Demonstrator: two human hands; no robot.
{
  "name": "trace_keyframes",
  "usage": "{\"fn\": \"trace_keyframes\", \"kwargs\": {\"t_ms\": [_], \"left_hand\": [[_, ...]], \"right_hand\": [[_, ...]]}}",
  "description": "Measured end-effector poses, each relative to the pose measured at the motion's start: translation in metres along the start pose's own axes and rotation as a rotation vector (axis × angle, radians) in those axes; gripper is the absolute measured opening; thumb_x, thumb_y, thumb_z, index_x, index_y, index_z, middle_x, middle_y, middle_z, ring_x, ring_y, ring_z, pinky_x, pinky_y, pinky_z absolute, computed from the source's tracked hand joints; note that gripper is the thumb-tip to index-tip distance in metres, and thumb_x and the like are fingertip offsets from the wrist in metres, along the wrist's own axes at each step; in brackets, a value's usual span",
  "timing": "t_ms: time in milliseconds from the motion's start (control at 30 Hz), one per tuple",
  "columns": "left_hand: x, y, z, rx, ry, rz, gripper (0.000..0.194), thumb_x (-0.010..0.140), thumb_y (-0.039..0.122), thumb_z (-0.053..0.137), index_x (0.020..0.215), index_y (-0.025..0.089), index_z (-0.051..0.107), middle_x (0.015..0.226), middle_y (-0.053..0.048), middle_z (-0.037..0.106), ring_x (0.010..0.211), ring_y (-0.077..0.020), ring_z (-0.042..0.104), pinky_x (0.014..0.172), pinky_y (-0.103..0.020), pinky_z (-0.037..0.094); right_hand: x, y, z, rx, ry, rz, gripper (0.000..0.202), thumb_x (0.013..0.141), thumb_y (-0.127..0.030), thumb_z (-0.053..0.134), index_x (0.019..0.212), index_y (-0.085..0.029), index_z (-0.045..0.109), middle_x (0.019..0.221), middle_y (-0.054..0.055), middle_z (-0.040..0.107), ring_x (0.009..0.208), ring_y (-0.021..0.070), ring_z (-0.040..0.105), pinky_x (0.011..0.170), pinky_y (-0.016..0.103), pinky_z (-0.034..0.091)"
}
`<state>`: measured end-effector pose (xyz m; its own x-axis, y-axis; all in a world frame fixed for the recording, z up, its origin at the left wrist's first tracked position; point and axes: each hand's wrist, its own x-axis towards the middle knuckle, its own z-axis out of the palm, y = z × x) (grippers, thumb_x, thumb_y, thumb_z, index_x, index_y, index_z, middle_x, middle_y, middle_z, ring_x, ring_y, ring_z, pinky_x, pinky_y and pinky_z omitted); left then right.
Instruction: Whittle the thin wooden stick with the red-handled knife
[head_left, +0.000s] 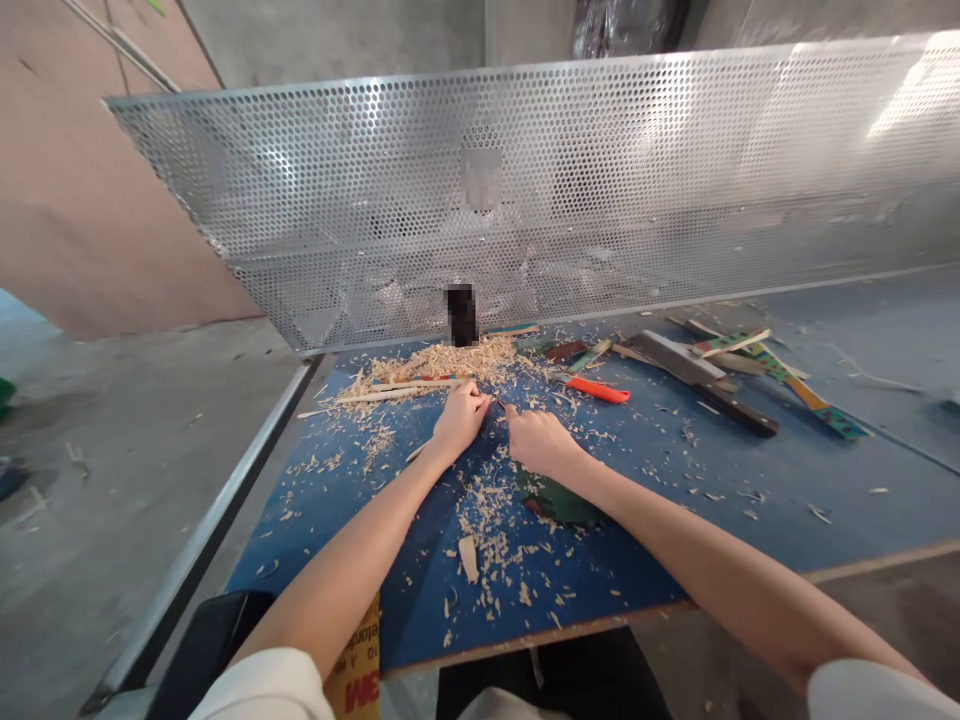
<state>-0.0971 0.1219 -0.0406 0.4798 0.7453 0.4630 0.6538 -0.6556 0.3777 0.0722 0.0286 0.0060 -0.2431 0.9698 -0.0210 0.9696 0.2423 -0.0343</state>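
Observation:
My left hand (461, 420) is closed over the middle of the blue tabletop (315, 520), its fingers pinched together. Just right of it, my right hand (541, 440) is closed too, knuckles up. A small dark, reddish piece (499, 403) shows in the narrow gap between them; what it is and which hand grips it are unclear. Pale wood strips (397, 393) lie behind my left hand; whether they touch it I cannot tell. Wood shavings (480, 510) are scattered around both hands. A dark green patterned thing (559, 500) lies partly hidden under my right wrist.
An orange-handled tool (596, 389) and a dark-handled cleaver (701, 382) lie to the right. Beyond the cleaver are painted wood strips (814, 400). A heap of shavings (465, 357) sits against the perforated metal screen (600, 190). A yellow 3M-marked piece (356, 665) is at the near edge.

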Motion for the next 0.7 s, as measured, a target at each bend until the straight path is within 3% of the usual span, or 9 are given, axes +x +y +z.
{"fn": "trace_keyframes", "kwargs": {"t_ms": [133,300,467,700], "left_hand": [[0.0004,-0.0016,0.0002,-0.007,0.008,-0.004,0.044,0.103,0.033,0.050,0.064,0.018,0.063,0.087,-0.006,0.054,0.094,-0.0215,0.049,0.088,-0.034,0.045],[-0.0010,0.0008,-0.0001,0.010,0.019,0.006,0.041,0.103,0.031,0.051,0.066,0.018,0.063,0.090,-0.007,0.056,0.095,-0.0221,0.048,0.091,-0.035,0.045],[-0.0007,0.0013,0.0005,-0.009,0.020,0.000,0.045,0.103,0.031,0.051,0.060,0.018,0.058,0.086,-0.006,0.054,0.094,-0.0207,0.049,0.087,-0.033,0.045],[0.0001,-0.0025,-0.0009,-0.002,0.004,0.026,0.045,0.103,0.034,0.050,0.062,0.018,0.061,0.086,-0.007,0.053,0.093,-0.0214,0.049,0.085,-0.035,0.046]], "right_hand": [[0.0013,-0.0006,-0.0015,-0.002,0.008,0.030,0.054,0.093,-0.015,0.044,0.146,-0.006,0.049,0.104,0.020,0.075,0.098,0.0302,0.074,0.084,0.036,0.053],[-0.0020,-0.0005,0.0018,0.022,0.011,0.009,0.062,0.091,-0.017,0.047,0.151,-0.002,0.043,0.099,0.020,0.076,0.098,0.0307,0.075,0.082,0.034,0.053],[0.0034,-0.0014,0.0008,0.003,0.029,0.018,0.052,0.093,-0.015,0.044,0.143,-0.006,0.051,0.104,0.020,0.075,0.098,0.0312,0.074,0.083,0.037,0.053],[0.0002,0.0003,-0.0010,0.022,0.004,0.026,0.051,0.092,-0.016,0.046,0.142,-0.007,0.051,0.101,0.020,0.075,0.100,0.0310,0.074,0.082,0.034,0.052]]}}
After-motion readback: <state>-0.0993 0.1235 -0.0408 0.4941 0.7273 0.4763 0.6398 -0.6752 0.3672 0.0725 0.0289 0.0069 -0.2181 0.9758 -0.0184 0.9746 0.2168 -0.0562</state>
